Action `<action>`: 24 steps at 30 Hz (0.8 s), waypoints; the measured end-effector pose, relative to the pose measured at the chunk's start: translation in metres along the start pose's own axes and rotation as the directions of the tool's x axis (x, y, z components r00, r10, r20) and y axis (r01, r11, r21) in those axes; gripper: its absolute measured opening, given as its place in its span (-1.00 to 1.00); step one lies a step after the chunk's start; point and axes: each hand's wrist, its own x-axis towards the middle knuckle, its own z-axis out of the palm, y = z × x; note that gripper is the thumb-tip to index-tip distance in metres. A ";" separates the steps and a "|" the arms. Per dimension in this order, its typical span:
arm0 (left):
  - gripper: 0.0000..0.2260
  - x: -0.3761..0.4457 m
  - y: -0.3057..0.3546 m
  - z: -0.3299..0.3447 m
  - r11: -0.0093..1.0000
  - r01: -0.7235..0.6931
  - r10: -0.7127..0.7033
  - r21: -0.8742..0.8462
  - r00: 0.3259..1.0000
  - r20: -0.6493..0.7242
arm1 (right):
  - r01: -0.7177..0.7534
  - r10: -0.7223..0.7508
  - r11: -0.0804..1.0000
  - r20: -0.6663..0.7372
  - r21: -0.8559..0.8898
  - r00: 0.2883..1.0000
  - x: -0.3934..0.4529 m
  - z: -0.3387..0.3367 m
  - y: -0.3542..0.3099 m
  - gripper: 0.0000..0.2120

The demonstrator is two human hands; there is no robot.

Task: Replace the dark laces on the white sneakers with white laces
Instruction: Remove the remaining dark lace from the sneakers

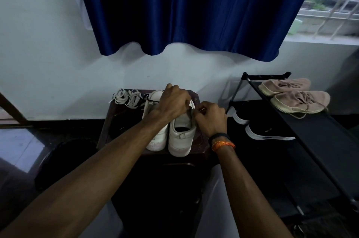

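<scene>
- Head view: two sneakers (pixel 181 136) stand side by side on a stool (pixel 108 121); white laces (pixel 127 98) lie coiled behind.
- Left hand (pixel 173 104) curls over the right shoe's tongue; right hand (pixel 210 119) pinches at its eyelets, the lace hidden.
- Laces look limp and light; best taken by the stiff tips.

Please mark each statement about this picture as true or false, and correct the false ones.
1. Both hands work at the right white sneaker. True.
2. The white laces lie on the shoe rack. False: they lie on the dark stool, behind the sneakers.
3. A pink pair of shoes sits on the top shelf of the black rack. True.
4. The left hand hangs idle beside the stool. False: it grips the front of the sneaker.
5. The right hand wears bands at the wrist. True.
</scene>
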 end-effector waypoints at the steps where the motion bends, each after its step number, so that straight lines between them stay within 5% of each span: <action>1: -0.92 0.000 -0.003 0.000 1.000 0.022 -0.022 -0.018 0.999 -0.023 | -0.001 0.001 1.000 -0.003 -0.001 1.000 0.000 0.000 0.000 -0.86; 4: -0.94 -0.002 -0.018 -0.004 0.985 0.128 -0.145 -0.117 0.978 -0.149 | -0.015 0.015 1.000 -0.014 0.003 1.000 -0.001 -0.003 0.000 -0.86; 7: -0.93 -0.007 -0.038 -0.017 0.894 0.358 -0.427 -0.271 0.864 -0.268 | -0.028 0.028 1.000 -0.009 0.009 1.000 -0.001 -0.003 0.000 -0.88; 9: -0.90 -0.011 -0.050 -0.026 0.790 0.485 -0.588 -0.376 0.774 -0.237 | -0.039 0.039 0.999 -0.008 0.012 0.999 -0.001 -0.003 0.000 -0.88; 11: -0.89 -0.014 -0.061 -0.029 0.752 0.553 -0.635 -0.360 0.754 -0.168 | -0.039 0.039 0.999 -0.001 0.009 0.999 -0.001 -0.003 -0.001 -0.89; 13: -0.83 -0.014 -0.064 -0.027 0.794 0.530 -0.582 -0.298 0.805 -0.117 | -0.022 0.022 1.000 0.009 -0.012 1.000 -0.002 -0.002 -0.002 -0.89; 17: -0.55 -0.007 -0.041 -0.021 0.935 0.251 -0.276 -0.251 0.959 -0.069 | -0.003 0.003 1.000 0.004 -0.017 1.000 -0.002 0.001 -0.003 -0.88; 20: -0.69 -0.004 -0.017 -0.011 0.981 0.016 -0.004 -0.192 0.998 0.062 | -0.005 0.005 1.000 0.011 -0.005 1.000 -0.001 0.001 -0.002 -0.88; 22: -0.90 -0.004 -0.008 -0.001 0.992 -0.050 0.063 -0.119 0.993 0.105 | -0.009 0.009 1.000 0.013 -0.007 1.000 -0.001 0.001 -0.002 -0.87; 24: -0.89 -0.005 -0.002 0.003 0.995 -0.054 0.061 -0.086 0.996 0.072 | -0.011 0.011 1.000 0.012 -0.005 1.000 -0.001 0.001 -0.002 -0.86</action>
